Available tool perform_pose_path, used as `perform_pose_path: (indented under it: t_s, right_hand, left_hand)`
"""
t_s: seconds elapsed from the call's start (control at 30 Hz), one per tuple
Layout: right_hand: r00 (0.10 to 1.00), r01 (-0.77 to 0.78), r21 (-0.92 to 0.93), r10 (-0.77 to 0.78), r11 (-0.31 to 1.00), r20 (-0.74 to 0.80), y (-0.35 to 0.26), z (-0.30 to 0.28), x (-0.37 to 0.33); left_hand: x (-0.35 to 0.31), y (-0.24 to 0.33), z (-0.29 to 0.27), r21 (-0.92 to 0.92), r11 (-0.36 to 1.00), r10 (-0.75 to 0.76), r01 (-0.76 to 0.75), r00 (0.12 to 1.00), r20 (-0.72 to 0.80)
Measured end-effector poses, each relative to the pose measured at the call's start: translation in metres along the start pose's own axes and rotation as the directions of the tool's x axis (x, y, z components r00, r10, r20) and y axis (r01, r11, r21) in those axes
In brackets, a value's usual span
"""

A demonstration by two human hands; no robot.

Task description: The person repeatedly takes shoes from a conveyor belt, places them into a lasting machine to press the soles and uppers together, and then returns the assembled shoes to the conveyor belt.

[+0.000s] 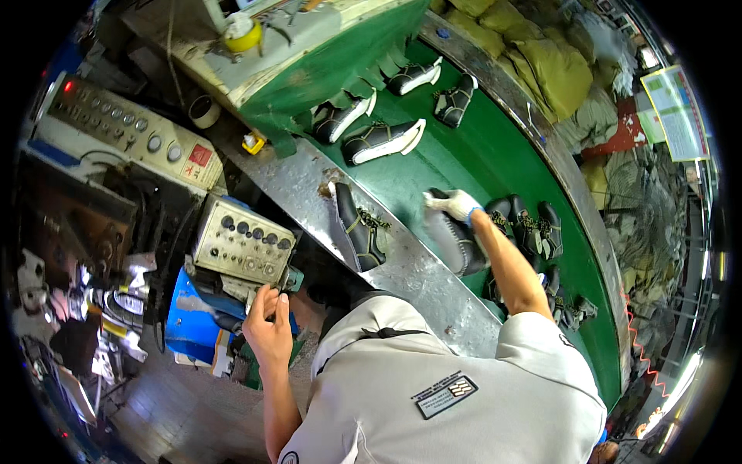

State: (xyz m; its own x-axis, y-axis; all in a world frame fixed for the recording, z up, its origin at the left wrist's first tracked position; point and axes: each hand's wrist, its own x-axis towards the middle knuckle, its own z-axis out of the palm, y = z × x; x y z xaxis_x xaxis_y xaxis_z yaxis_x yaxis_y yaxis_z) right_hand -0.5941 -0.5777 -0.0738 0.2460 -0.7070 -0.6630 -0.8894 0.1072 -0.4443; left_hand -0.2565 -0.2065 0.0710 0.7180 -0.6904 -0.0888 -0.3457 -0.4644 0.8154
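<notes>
In the gloved right hand (454, 206): a dark shoe (454, 246), blurred, over the green bed (478, 166), just beside the metal ledge (417, 290). Right hand closed around the shoe's upper end; contact between its lower end and the bed not clear. Better, probably, to grip firmly but without crushing the upper, and to move slowly, since a fast swing could let it slip or twist. Lift enough to clear the cluster (527, 230) close by on the right; any bump there would likely scuff leather or shift neighbours. Leave similar room on the left, beside the ledge shoe (359, 236), tipped on its side. Support underneath with the second hand if too floppy or heavy. Left hand (268, 325) bare, half curled, near the knobbed box (243, 243); no telling from here about anything pinched. Sensible to avoid brushing the knobs (242, 227) by accident.
</notes>
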Motion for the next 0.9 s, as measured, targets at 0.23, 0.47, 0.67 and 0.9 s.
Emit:
perform_pose_path:
  t_s: [0.23,0.47,0.67,0.9]
  right_hand:
    - [0.962,-0.200,-0.393,0.104,0.897,-0.252,0.035,-0.015,0.095]
    - [0.984,0.110,0.444,-0.034,0.889,-0.176,-0.053,0.109,0.271]
    - [0.703,-0.191,0.843,0.669,0.503,-0.240,-0.148,0.137,0.290]
    - [0.979,-0.113,0.994,-0.174,-0.013,0.109,-0.132,0.106,0.195]
  left_hand:
    - [0.028,0.016,0.040,0.069,0.990,-0.129,0.121,0.983,0.133]
    - [0.025,0.004,0.064,0.151,0.974,-0.198,0.171,0.963,0.182]
    - [-0.014,-0.025,0.064,0.185,0.944,-0.303,0.272,0.938,0.168]
    - [-0.019,-0.041,0.039,-0.010,0.939,-0.341,0.345,0.933,0.117]
